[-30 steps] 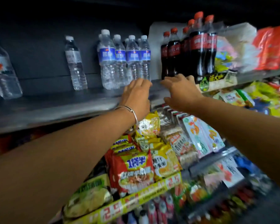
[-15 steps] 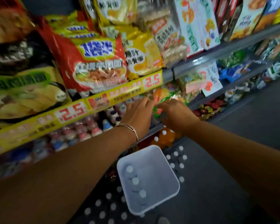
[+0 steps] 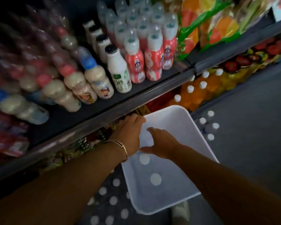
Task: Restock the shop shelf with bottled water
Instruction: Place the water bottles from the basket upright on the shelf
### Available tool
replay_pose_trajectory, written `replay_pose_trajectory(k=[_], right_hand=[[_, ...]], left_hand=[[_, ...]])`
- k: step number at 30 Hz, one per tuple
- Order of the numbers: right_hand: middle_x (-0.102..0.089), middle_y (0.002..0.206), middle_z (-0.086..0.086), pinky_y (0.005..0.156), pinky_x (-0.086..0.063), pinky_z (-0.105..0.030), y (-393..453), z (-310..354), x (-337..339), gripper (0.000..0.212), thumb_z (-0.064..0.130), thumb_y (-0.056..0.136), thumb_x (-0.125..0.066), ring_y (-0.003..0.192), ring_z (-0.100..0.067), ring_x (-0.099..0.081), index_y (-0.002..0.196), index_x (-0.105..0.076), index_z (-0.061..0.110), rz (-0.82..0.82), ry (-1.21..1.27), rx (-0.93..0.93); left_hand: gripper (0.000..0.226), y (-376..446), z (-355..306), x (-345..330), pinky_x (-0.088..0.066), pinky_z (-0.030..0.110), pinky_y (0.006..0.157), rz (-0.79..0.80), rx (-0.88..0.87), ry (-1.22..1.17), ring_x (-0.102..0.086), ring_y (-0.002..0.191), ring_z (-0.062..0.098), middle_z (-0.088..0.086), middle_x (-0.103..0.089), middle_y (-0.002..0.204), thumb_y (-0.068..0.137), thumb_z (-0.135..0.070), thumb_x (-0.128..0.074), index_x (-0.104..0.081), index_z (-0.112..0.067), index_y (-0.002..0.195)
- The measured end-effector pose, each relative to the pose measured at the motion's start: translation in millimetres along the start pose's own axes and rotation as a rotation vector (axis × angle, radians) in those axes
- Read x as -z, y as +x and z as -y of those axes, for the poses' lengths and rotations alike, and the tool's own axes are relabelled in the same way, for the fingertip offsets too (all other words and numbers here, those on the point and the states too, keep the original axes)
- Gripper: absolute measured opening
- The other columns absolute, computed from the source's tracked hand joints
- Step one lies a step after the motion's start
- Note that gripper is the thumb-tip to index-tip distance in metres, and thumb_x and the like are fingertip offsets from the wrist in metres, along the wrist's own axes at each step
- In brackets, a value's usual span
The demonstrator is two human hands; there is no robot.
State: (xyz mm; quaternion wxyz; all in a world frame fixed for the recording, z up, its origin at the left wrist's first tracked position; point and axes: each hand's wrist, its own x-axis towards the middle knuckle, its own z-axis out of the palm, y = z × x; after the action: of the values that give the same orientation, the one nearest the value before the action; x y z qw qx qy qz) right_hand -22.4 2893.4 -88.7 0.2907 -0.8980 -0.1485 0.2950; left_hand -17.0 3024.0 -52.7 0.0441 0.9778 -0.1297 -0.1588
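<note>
A white plastic bin stands on the floor below the shelves. White caps of water bottles show inside it. My left hand, with a bangle on the wrist, reaches over the bin's far left corner; its fingers bend down out of sight. My right hand is inside the bin, thumb and fingers spread above a pale bottle top. Whether it touches that top is unclear through the blur.
More white-capped water bottles stand packed on the floor left of the bin and to its right. A dark shelf above carries milk drink bottles. Orange drink bottles fill the lowest level.
My view dropped from the upper water shelf past the snack shelves to the floor. Both hands came down from the shelf edge into the white bin.
</note>
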Motion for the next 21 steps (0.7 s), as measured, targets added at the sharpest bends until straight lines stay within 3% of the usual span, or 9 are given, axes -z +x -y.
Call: replay_pose_trajectory(k=[4,8,11,16,21], right_hand=[[-0.049,0.137,0.005,0.102,-0.031,-0.023,42.9,-6.6,-38.8,0.061,0.048,0.082,-0.065,0.111,-0.004,-0.045,0.134,-0.040,0.029,-0.002,0.119,0.008],[-0.052,0.134,0.000,0.104,-0.037,-0.036,67.0,-15.6,-60.9,0.076,0.043,0.072,-0.076,0.120,-0.020,-0.050,0.136,-0.038,0.027,0.019,0.029,-0.050],[-0.049,0.136,-0.003,0.104,-0.036,-0.035,70.8,-19.3,-62.8,0.073,0.033,0.076,-0.075,0.123,-0.022,-0.047,0.138,-0.037,0.025,0.048,0.027,-0.063],[-0.055,0.128,-0.001,0.102,-0.037,-0.032,54.2,-14.8,-36.9,0.057,0.026,0.078,-0.075,0.116,-0.018,-0.051,0.128,-0.048,0.021,0.023,0.050,-0.043],[-0.059,0.123,0.002,0.105,-0.041,-0.037,17.1,12.4,20.0,0.053,0.027,0.074,-0.078,0.114,-0.015,-0.052,0.122,-0.053,0.026,-0.028,0.095,-0.007]], left_hand=[[0.063,6.6,15.0,-17.0,-0.032,0.028,0.109,0.057,0.000,-0.066,-0.035,0.130,0.019,0.001,-0.037,0.138,0.082,-0.007,-0.062,-0.034,-0.019,0.137],[0.058,9.9,24.1,-25.2,-0.035,0.029,0.107,0.087,0.010,-0.068,-0.037,0.128,0.020,0.003,-0.037,0.136,0.082,-0.007,-0.061,-0.036,-0.017,0.133],[0.055,10.4,27.7,-28.4,-0.037,0.029,0.107,0.068,0.011,-0.088,-0.038,0.128,0.019,0.002,-0.036,0.137,0.083,-0.006,-0.059,-0.037,-0.018,0.132],[0.048,6.4,29.8,-21.3,-0.039,0.030,0.104,0.076,0.031,-0.137,-0.043,0.123,0.020,0.003,-0.041,0.132,0.084,-0.002,-0.055,-0.041,-0.017,0.128],[0.046,-2.3,22.9,16.1,-0.037,0.032,0.106,0.168,0.036,-0.066,-0.044,0.125,0.022,0.006,-0.043,0.134,0.086,-0.012,-0.057,-0.041,-0.016,0.129]])
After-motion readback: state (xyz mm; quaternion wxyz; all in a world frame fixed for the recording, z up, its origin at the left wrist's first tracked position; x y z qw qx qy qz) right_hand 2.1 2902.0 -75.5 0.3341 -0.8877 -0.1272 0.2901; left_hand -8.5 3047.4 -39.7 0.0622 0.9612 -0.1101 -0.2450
